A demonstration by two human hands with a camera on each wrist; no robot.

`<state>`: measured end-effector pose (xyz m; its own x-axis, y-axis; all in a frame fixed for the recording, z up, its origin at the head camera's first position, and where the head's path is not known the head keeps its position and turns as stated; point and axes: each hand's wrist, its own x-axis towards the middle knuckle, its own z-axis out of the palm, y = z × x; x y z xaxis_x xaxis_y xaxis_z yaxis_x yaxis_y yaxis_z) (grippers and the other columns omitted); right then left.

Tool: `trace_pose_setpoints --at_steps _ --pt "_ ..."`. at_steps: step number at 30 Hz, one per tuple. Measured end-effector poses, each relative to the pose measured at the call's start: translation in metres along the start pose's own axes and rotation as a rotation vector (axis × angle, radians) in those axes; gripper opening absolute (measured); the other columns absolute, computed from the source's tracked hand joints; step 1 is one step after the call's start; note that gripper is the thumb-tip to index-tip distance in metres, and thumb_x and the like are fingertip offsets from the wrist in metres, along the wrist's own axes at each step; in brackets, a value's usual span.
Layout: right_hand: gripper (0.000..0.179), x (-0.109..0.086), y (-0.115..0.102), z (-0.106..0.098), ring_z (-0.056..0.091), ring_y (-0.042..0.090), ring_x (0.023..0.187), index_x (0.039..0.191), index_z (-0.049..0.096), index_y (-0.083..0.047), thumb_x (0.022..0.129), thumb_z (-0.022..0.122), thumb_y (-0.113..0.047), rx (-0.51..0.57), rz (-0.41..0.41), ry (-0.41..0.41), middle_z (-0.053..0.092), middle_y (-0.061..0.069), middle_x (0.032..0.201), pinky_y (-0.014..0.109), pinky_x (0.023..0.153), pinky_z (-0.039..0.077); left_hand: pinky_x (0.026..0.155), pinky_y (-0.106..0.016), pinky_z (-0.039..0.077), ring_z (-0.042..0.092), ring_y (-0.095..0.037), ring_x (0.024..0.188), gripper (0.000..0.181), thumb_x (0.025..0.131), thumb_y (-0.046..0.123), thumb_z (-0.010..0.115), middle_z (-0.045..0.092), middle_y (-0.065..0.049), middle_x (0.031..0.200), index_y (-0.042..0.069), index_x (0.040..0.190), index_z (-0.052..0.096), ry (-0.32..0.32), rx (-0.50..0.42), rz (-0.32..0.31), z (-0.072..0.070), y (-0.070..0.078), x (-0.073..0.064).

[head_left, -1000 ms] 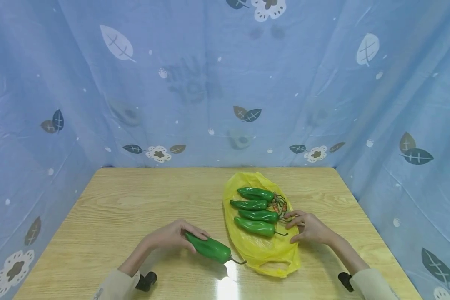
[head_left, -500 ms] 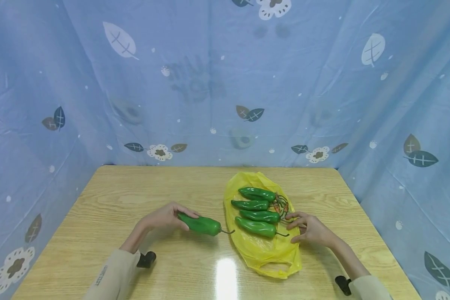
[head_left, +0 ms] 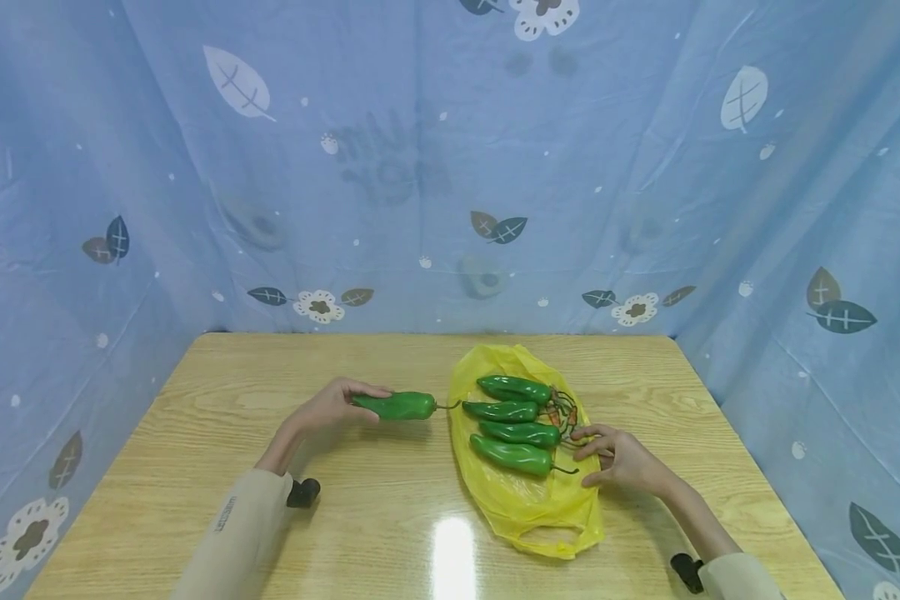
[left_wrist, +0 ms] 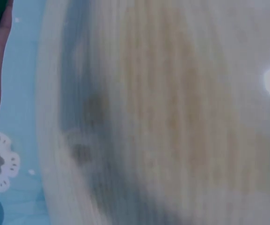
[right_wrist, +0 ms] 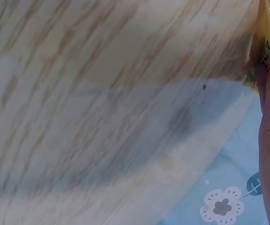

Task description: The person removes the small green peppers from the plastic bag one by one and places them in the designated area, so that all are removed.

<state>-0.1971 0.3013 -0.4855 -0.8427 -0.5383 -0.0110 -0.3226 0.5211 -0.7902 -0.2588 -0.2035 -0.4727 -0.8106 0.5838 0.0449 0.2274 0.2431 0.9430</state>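
In the left hand (head_left: pixel 340 406), gripped, we see a green pepper (head_left: pixel 408 406), partly hidden, farther forward than before; whether the right hand (head_left: pixel 628 463) pinches the yellow bag (head_left: pixel 521 504), we can't tell.

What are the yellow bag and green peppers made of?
Yellow bag: probably thin plastic film with a soft sheen; it crinkles and has a handle opening. Green peppers: smooth and glossy with bright highlights, perhaps moulded plastic, though real skin could look similar.
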Motion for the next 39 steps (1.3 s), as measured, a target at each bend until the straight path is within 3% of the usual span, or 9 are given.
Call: trace_pose_setpoints --at_steps 5,8,10,12,16,23,31,34,39 --pt "0.032 -0.003 0.001 0.000 0.048 0.046 0.117 0.101 0.073 -0.003 0.073 0.083 -0.017 -0.003 -0.005 0.014 0.051 0.025 0.130 0.039 0.084 0.054 0.076 -0.027 0.054 0.063 -0.016 0.100 0.038 0.084 0.009 0.074 0.060 -0.013 0.129 0.009 0.121 0.068 0.032 0.028 0.024 -0.009 -0.005 0.008" --pt "0.033 -0.003 0.001 0.001 0.060 0.025 0.085 0.101 0.073 -0.002 0.073 0.083 -0.016 0.003 -0.016 0.020 0.051 0.026 0.129 0.030 0.071 0.055 0.074 -0.027 0.055 0.064 -0.016 0.096 0.037 0.084 0.011 0.074 0.062 -0.011 0.126 0.011 0.120 0.068 0.055 0.053 0.017 -0.016 -0.009 0.012" --pt "0.033 -0.002 0.002 0.003 0.048 0.009 0.062 0.101 0.072 0.000 0.074 0.082 -0.015 0.023 -0.034 0.019 0.050 0.028 0.128 0.022 0.056 0.048 0.076 -0.028 0.055 0.063 -0.016 0.096 0.038 0.083 0.012 0.075 0.062 -0.012 0.126 0.009 0.120 0.068 0.071 0.059 -0.013 -0.020 -0.011 0.015" --pt "0.033 0.000 0.003 0.004 0.029 0.002 0.051 0.101 0.071 0.003 0.074 0.081 -0.011 0.050 -0.056 0.015 0.049 0.031 0.127 0.020 0.047 0.037 0.078 -0.030 0.055 0.063 -0.017 0.096 0.039 0.081 0.011 0.076 0.062 -0.014 0.126 0.008 0.120 0.068 0.088 0.067 -0.063 -0.024 -0.012 0.018" --pt "0.032 0.001 0.004 0.006 0.024 -0.001 0.050 0.101 0.071 0.005 0.075 0.081 -0.009 0.070 -0.088 0.016 0.048 0.034 0.126 0.021 0.045 0.034 0.081 -0.032 0.054 0.061 -0.021 0.097 0.042 0.081 0.009 0.076 0.061 -0.018 0.125 0.004 0.121 0.065 0.109 0.103 -0.111 -0.032 -0.012 0.025" --pt "0.032 -0.002 0.003 0.004 0.029 0.000 0.051 0.102 0.071 0.003 0.074 0.081 -0.011 0.083 -0.033 0.016 0.048 0.031 0.129 0.019 0.047 0.036 0.088 -0.033 0.050 0.058 -0.027 0.105 0.044 0.080 0.009 0.076 0.058 -0.019 0.129 0.003 0.122 0.064 0.177 0.099 -0.125 -0.042 -0.021 0.034" --pt "0.032 -0.004 0.005 0.003 0.031 -0.001 0.052 0.101 0.071 0.002 0.074 0.082 -0.011 0.090 -0.044 0.015 0.048 0.031 0.129 0.019 0.048 0.038 0.101 -0.049 0.042 0.051 -0.039 0.119 0.044 0.081 0.009 0.075 0.054 -0.022 0.132 0.000 0.122 0.063 0.188 0.140 -0.128 -0.051 -0.033 0.039" --pt "0.032 -0.003 0.006 0.002 0.027 -0.002 0.050 0.100 0.072 0.002 0.073 0.082 -0.012 0.081 -0.062 0.016 0.049 0.031 0.127 0.018 0.047 0.036 0.101 -0.048 0.042 0.052 -0.037 0.117 0.045 0.082 0.010 0.075 0.052 -0.023 0.134 0.000 0.124 0.062 0.191 0.128 -0.149 -0.052 -0.032 0.041" --pt "0.032 -0.002 0.005 0.001 0.028 -0.002 0.051 0.100 0.072 0.001 0.073 0.082 -0.012 0.055 -0.061 0.002 0.050 0.030 0.126 0.017 0.047 0.037 0.098 -0.036 0.046 0.052 -0.030 0.116 0.048 0.082 0.005 0.074 0.048 -0.024 0.138 -0.001 0.127 0.059 0.212 -0.007 -0.218 -0.048 -0.038 0.044"
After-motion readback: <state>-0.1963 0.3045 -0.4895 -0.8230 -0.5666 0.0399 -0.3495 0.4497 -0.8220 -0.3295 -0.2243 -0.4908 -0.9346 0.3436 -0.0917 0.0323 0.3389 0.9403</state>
